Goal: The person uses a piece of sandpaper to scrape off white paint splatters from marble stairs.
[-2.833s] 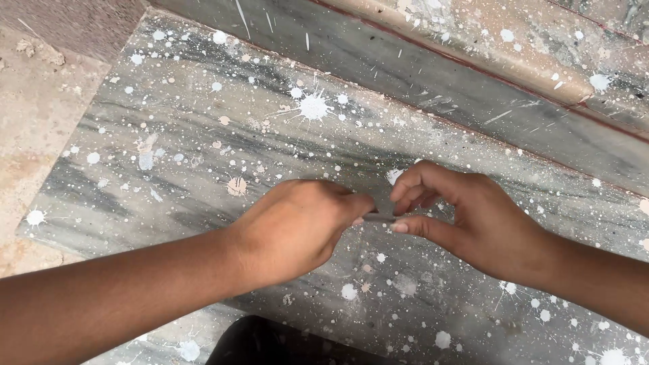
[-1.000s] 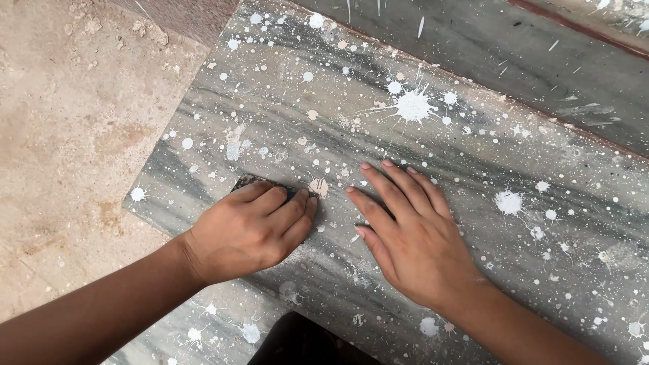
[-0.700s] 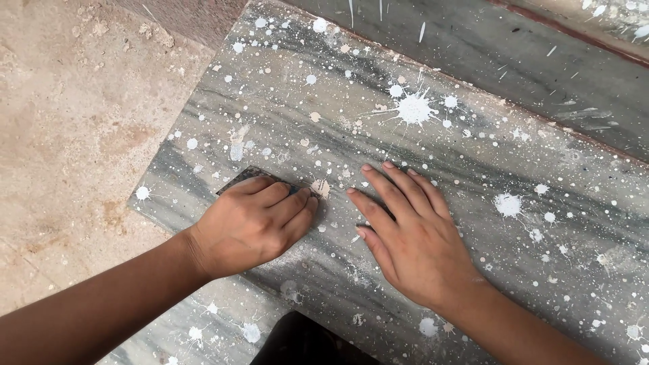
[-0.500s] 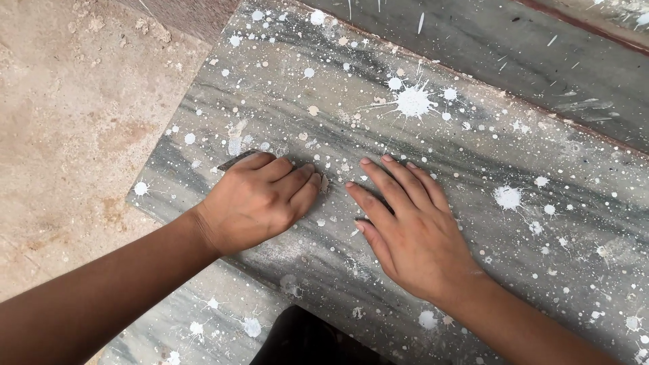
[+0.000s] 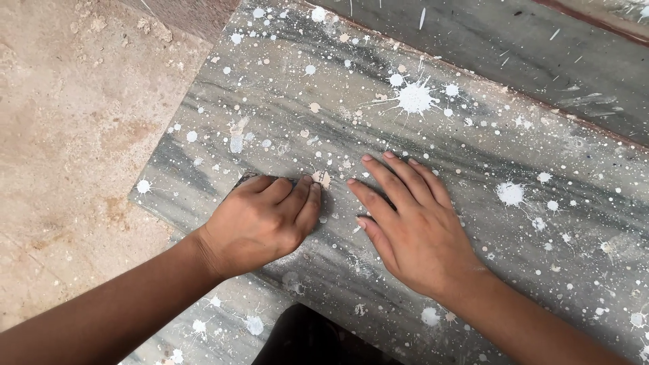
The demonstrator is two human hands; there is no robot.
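Looked down on a grey veined marble slab spattered with white paint (image 5: 541, 155), laid beside a bare beige cement floor (image 5: 67, 135). Found the left hand (image 5: 263, 220) curled knuckles-up near the slab's left edge, clamped down on a small dark flat scrap (image 5: 247, 179). Could see only one corner of that scrap, peeking past the fingers and lying flat against the stone. Could not tell its material.

Found the right hand (image 5: 412, 230) just beside, empty, palm down, fingers spread flat on the marble, gripping nothing. Noted a pale peach paint blob (image 5: 323, 178) touching the left fingertips, between the two hands, and a big white starburst splat (image 5: 414, 98) well beyond.

Judged the risks plainly. Hardly any scrap under the fingers, so could have skidded off it and dragged bare fingertips or knuckles over the stone. Hands very close together, so could have knocked into each other on a sideways stroke. Close to the slab's edge on the left, so could have run off onto the floor. Too much pressure in one spot, and could have scuffed the marble's finish.
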